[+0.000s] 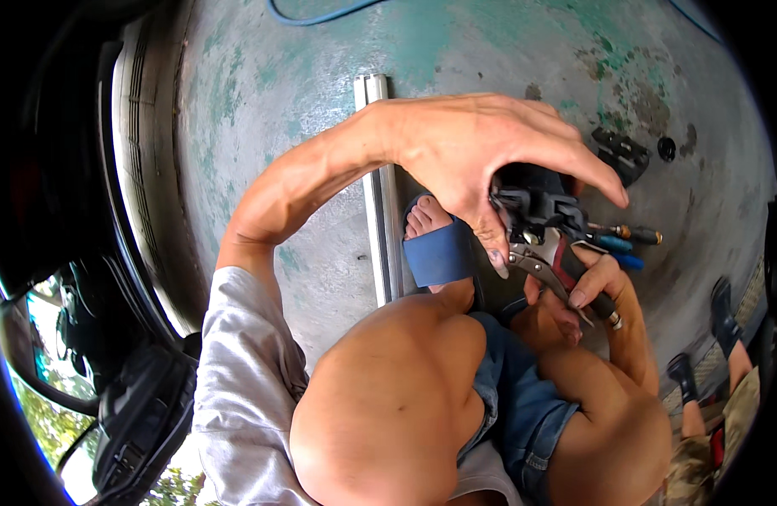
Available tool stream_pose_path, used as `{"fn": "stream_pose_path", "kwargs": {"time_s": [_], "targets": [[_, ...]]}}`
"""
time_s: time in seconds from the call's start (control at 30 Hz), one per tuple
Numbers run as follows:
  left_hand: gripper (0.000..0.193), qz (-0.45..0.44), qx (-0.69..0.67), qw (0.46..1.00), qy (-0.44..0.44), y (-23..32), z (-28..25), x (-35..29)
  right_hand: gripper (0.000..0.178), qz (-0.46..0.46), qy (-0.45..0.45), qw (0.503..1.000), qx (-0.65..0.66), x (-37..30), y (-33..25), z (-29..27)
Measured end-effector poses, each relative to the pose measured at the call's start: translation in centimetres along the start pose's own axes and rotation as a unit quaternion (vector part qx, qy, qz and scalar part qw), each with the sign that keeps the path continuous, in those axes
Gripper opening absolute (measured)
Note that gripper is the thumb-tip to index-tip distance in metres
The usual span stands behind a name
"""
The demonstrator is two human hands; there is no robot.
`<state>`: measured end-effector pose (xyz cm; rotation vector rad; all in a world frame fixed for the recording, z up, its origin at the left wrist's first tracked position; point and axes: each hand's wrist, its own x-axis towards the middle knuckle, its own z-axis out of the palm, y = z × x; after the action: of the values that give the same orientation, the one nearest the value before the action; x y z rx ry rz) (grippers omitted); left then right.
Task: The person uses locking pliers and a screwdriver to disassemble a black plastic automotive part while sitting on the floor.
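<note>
My left hand [477,148] arches over a black plastic part [540,212] with several clips and recesses, its thumb and fingers wrapped round it. Below the part, my right hand [604,282] grips a pair of locking pliers [547,268] with metal jaws and red and black handles. The jaws reach up to the part's lower side; whether they bite on it is hidden. Both hands are held above the floor, in front of my bent knees. Part of the black piece lies in shadow under my left palm.
On the concrete floor beyond my hands lie another black part [622,156], a round black cap [666,149] and a screwdriver [643,234] among blue-handled tools. A long metal rail [380,228] lies beside my sandalled foot. A vehicle's open side stands left; another person's boots [726,316] are right.
</note>
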<state>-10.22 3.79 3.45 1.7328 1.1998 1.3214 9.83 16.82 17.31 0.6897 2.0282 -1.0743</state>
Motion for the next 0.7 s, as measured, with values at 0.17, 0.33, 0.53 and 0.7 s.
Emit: {"fn": "stream_pose_path", "kwargs": {"time_s": [0.17,0.33,0.53,0.7], "targets": [[0.056,-0.023,0.041,0.999,-0.006,-0.3,0.7,-1.4,0.042,-0.036,-0.076,0.993,0.081,0.1,4.3,-0.3],[0.071,-0.175,-0.099,0.975,0.098,-1.0,2.8,-4.1,0.077,0.092,-0.498,0.727,0.464,14.2,13.2,-2.7],[0.077,-0.128,-0.177,0.943,0.252,-2.1,7.3,-6.2,0.088,-0.022,-0.438,0.707,0.555,13.5,12.4,-5.1],[0.077,-0.193,-0.209,0.907,0.309,-1.9,8.7,-6.8,0.067,-0.215,-0.341,0.649,0.645,15.0,13.9,-1.8]]}}
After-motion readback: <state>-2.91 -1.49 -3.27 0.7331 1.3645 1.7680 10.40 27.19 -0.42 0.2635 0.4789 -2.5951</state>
